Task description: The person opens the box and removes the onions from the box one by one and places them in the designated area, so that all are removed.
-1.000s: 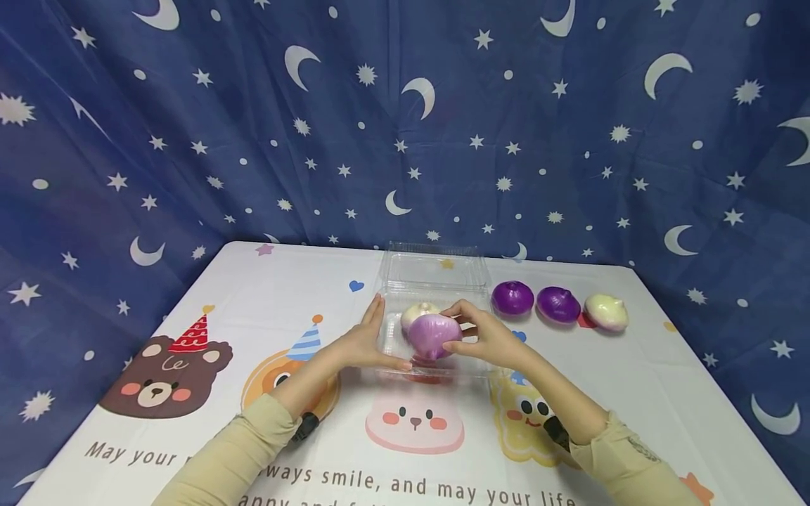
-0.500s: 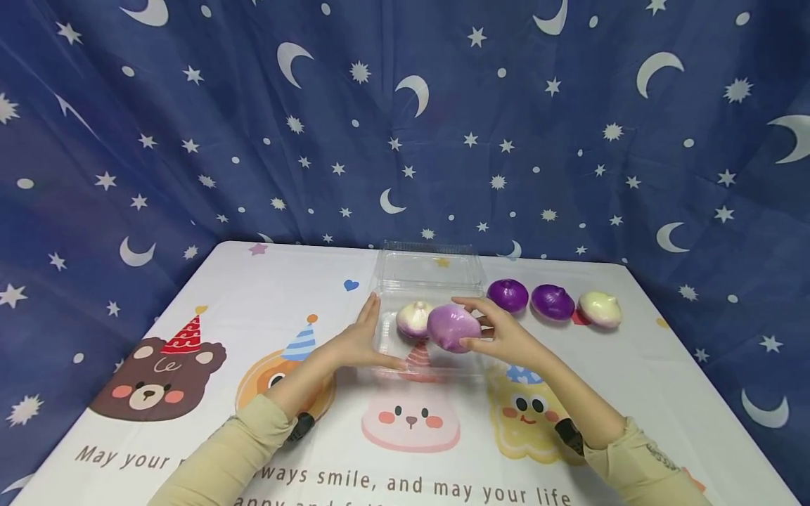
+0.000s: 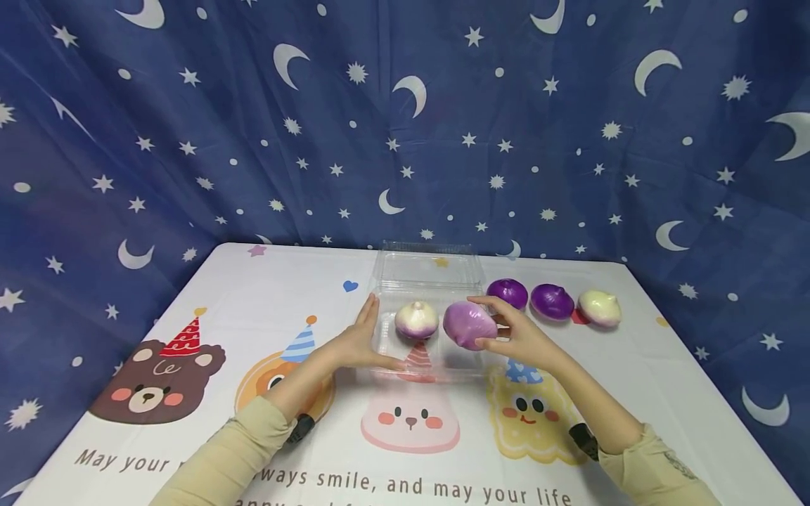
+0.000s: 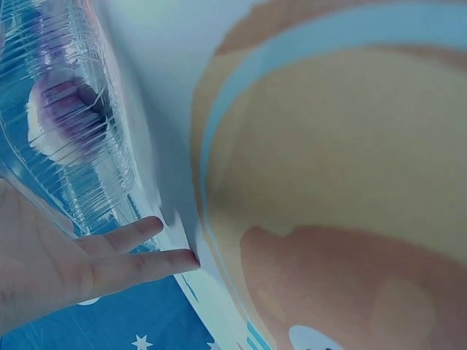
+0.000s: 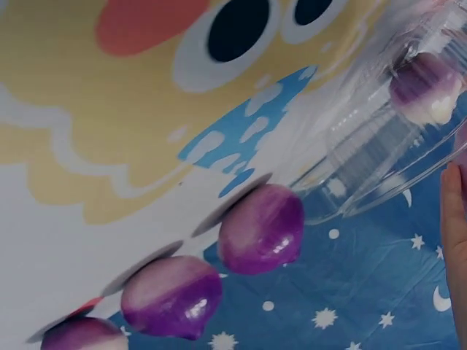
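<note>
A clear plastic clamshell box (image 3: 449,294) lies with its lid (image 3: 411,268) folded back. Inside, toward the left, a white-and-purple onion (image 3: 416,320) sits with its tip up. My left hand (image 3: 356,346) rests at the box's left side, fingers straight along the wall and thumb reaching over the front edge. In the left wrist view two straight fingers (image 4: 139,268) show beside the ribbed wall. My right hand (image 3: 525,339) grips a light purple onion (image 3: 467,326) between thumb and fingers, over the box's right half. Only the edge of that hand (image 5: 454,240) shows in the right wrist view.
To the right of the box, two dark purple onions (image 3: 507,293) and a pale yellow-white onion (image 3: 600,309) stand in a row. A white cartoon-printed cloth (image 3: 304,443) covers the table. Behind it hangs a blue star-and-moon curtain (image 3: 354,91).
My right hand has moved the light purple onion to the right, from in front of the white-and-purple onion to the box's right half. My left hand keeps its place at the box.
</note>
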A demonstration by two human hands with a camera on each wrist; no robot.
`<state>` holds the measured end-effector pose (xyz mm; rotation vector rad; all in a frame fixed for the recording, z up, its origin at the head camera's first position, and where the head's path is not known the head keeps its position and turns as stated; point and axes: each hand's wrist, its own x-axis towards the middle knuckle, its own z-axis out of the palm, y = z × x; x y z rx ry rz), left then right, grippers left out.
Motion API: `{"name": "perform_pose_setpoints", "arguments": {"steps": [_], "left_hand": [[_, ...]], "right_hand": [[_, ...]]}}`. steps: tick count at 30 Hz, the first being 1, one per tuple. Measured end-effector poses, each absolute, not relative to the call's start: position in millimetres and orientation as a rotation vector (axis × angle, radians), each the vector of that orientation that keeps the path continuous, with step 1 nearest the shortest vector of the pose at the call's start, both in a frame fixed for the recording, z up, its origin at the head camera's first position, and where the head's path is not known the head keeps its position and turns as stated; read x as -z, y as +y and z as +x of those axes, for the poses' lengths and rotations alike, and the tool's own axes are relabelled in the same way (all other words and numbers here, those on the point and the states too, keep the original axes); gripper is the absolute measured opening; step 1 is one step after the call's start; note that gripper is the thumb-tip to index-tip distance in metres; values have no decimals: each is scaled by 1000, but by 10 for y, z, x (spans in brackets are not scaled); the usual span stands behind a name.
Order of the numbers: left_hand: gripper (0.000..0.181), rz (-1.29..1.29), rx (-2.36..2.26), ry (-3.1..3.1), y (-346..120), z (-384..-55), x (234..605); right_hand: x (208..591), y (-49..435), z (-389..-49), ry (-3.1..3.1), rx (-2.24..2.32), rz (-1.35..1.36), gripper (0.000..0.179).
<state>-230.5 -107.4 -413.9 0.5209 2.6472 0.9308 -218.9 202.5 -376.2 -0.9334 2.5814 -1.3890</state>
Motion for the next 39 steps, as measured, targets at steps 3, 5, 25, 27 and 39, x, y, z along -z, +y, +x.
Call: {"name": "perform_pose_setpoints", "arguments": {"steps": [3,5,25,27,39], "left_hand": [[133,528,-923,2646,-1077,-2302,4140],[133,526,-923,2649,-1079,-2303,4139],[130,513,-921,2657,-1060,-2305,4132],[130,510,-920,2659,-1059,-2308,4131],[130,508,-913,2658,-1071,-2303,4144]], "right_hand": [[3751,2061,-2204,2619,1399,-921,62],[3739,2075,-2216,2632,1407,-912,61],[3717,2249,-2291,2665,1421,-812,70],[3720,2257,-2300,2673,1429,-798,69],[3746,2325,-2325,2686,1458,-759,69]]}}
